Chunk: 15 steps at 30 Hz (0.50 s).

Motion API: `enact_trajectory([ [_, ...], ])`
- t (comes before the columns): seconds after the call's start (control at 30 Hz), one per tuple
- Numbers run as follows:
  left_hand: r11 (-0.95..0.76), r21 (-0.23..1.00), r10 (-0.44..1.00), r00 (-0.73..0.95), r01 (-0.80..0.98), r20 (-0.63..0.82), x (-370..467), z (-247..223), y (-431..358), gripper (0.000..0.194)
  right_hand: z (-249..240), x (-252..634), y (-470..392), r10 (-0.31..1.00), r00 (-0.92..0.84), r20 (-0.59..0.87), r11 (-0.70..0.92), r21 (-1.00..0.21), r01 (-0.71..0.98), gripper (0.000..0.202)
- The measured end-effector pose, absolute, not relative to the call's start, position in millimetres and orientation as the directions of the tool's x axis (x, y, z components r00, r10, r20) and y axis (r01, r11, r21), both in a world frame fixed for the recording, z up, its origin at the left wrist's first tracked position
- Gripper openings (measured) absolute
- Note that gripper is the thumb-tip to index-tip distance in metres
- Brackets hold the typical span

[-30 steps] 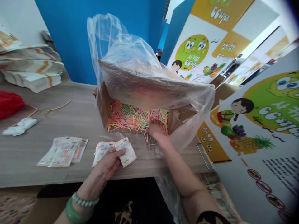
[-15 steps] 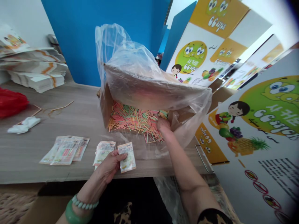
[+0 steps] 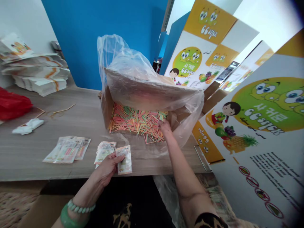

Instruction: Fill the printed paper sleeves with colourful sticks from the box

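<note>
My left fingers (image 3: pixel 119 158) pinch a packet (image 3: pixel 126 164) over the bench (image 3: pixel 78 126), straighter than a second ago; my right fingers (image 3: pixel 161 123) curl at the sticks (image 3: pixel 135 122) in the box (image 3: pixel 108 109), grip I can't tell.

The left forearm (image 3: pixel 86 191) slants forward and inward, and the left hand (image 3: pixel 107 167) is closed in a pinch, its thumb (image 3: pixel 120 157) laid on top and pointing right. The right arm (image 3: pixel 179 167) reaches farther forward, elbow slightly bent, the right hand (image 3: pixel 165 127) lowered, its fingers (image 3: pixel 161 123) curled, their tips hard to make out
</note>
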<state>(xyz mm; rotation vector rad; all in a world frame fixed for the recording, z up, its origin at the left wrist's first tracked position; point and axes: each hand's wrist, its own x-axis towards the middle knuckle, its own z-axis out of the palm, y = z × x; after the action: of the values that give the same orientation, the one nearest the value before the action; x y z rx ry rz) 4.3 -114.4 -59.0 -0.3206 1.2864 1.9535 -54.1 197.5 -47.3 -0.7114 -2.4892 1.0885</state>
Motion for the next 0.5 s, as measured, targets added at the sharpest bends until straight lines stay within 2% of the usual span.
enact_trajectory([
  [0.1, -0.188, 0.787, 0.435, -0.768, -0.587, -0.469, 4.5, -54.0, -110.3, 0.025, -61.6, -34.0, 166.4, 0.502, -0.863, 0.053, 0.474, -0.852, 0.223, 0.032],
  [0.2, -0.169, 0.941, 0.403, -0.892, -0.292, -0.204, -2.3, -46.4, -95.7, 0.026, -80.5, -8.8, 120.6, 0.347, -0.936, 0.051, 0.325, -0.943, 0.069, 0.029],
  [0.3, -0.154, 0.987, 0.390, -0.921, -0.049, 0.015, -12.3, -45.3, -76.5, 0.018, -96.3, 8.8, 80.9, 0.218, -0.964, 0.150, 0.390, -0.919, -0.055, 0.027],
  [0.37, -0.122, 0.993, 0.390, -0.920, -0.004, 0.044, -15.2, -50.0, -66.2, 0.016, -104.3, 12.1, 66.8, 0.128, -0.973, 0.191, 0.480, -0.871, -0.108, 0.029],
  [0.43, -0.073, 0.997, 0.403, -0.915, -0.028, 0.004, -13.2, -56.3, -60.1, 0.015, -111.4, 10.6, 62.3, 0.055, -0.990, 0.133, 0.554, -0.828, -0.081, 0.026],
  [0.5, -0.004, 0.999, 0.441, -0.897, -0.042, -0.036, -7.8, -61.1, -58.0, 0.012, -118.1, 7.5, 62.3, 0.040, -0.997, 0.070, 0.588, -0.808, -0.034, 0.021],
])
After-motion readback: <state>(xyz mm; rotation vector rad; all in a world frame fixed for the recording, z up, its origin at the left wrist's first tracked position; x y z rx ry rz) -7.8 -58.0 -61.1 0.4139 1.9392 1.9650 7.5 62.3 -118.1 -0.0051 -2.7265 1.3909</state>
